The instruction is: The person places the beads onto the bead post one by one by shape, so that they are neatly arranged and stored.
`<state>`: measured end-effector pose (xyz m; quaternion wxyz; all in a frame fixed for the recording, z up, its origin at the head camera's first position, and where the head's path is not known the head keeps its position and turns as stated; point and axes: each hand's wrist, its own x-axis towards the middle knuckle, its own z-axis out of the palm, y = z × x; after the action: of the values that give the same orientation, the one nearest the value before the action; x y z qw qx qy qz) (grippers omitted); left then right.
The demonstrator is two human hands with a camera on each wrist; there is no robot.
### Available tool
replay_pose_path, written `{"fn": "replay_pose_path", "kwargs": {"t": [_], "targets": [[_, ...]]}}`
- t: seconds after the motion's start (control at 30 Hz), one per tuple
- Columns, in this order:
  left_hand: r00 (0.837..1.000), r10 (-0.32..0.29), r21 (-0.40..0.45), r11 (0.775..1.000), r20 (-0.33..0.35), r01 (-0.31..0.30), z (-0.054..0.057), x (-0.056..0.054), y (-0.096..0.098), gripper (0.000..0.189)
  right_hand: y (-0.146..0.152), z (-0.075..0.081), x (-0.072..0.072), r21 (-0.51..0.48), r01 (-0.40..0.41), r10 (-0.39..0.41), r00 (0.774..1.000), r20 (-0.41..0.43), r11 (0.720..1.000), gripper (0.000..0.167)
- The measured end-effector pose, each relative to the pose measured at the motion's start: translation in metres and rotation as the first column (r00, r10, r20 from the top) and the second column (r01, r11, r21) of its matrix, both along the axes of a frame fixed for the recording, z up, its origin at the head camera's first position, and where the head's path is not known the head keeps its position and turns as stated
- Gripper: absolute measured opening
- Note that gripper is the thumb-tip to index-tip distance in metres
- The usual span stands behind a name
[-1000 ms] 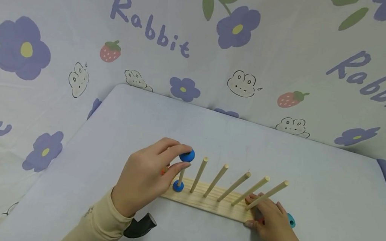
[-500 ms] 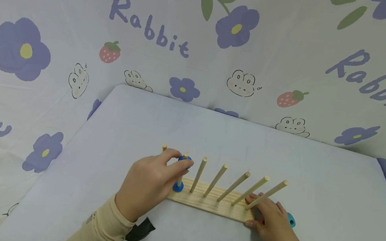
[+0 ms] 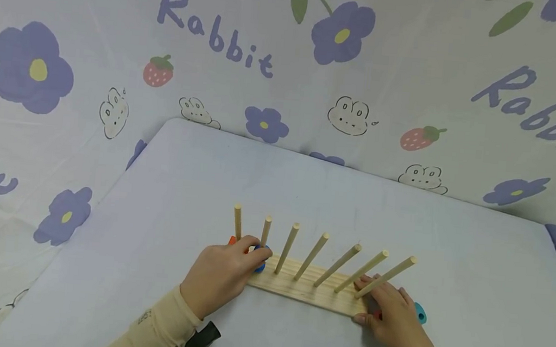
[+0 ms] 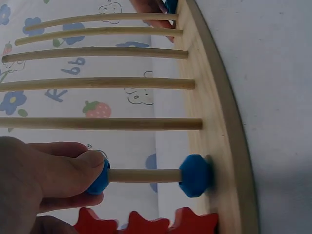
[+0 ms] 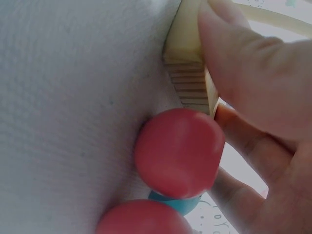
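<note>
My left hand (image 3: pixel 220 275) pinches a blue bead (image 4: pixel 100 178) between thumb and fingers. That bead is threaded on the second peg from the left of a wooden peg board (image 3: pixel 304 299). Lower on the same peg, another blue bead (image 4: pixel 195 176) sits against the base, with a gap between the two in the left wrist view. Red star-shaped beads (image 4: pixel 147 223) fill part of the end peg; my left hand mostly hides them in the head view. My right hand (image 3: pixel 394 316) grips the board's right end, thumb on the near side and fingers on the far side.
Several bare pegs (image 3: pixel 312 256) rise from the board. Beside its right end lie red rounded beads (image 5: pixel 180 152) and a teal bead (image 3: pixel 420 313), partly hidden by my right hand. The white table's far edge (image 3: pixel 280 147) meets a printed cloth.
My left hand has brought the blue bead from above the second peg down onto it, then lower along it. The right hand stays on the board's end.
</note>
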<state>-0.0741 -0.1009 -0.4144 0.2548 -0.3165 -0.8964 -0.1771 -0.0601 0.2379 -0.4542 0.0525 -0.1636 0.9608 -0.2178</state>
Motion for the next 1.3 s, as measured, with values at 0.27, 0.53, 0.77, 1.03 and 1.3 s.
{"fn": "replay_pose_path", "kwargs": {"t": [0.27,0.53,0.77,1.03,1.3], "targets": [[1.0,0.008,-0.093,0.996,0.016,-0.007,-0.016,-0.001,0.0,0.017,0.001,0.0,0.0,-0.009,-0.006,0.006,1.0,-0.014,1.0,0.055],[1.0,0.026,-0.215,0.976,-0.003,-0.026,-0.021,0.001,0.002,0.018,0.001,0.001,-0.001,-0.003,-0.001,0.001,1.0,-0.003,1.0,0.056],[0.999,0.046,-0.284,0.958,-0.003,-0.045,-0.025,0.002,0.003,0.02,0.001,0.003,-0.002,-0.009,0.005,-0.005,1.0,0.012,1.0,0.055],[0.997,0.072,-0.292,0.954,0.002,-0.069,-0.025,0.004,0.005,0.02,0.001,0.004,-0.002,-0.003,0.008,-0.008,1.0,0.02,1.0,0.056],[0.994,0.1,-0.204,0.975,0.033,-0.091,-0.005,0.019,0.008,0.005,0.0,0.003,-0.001,-0.019,0.009,-0.009,1.0,0.03,1.0,0.054]]}}
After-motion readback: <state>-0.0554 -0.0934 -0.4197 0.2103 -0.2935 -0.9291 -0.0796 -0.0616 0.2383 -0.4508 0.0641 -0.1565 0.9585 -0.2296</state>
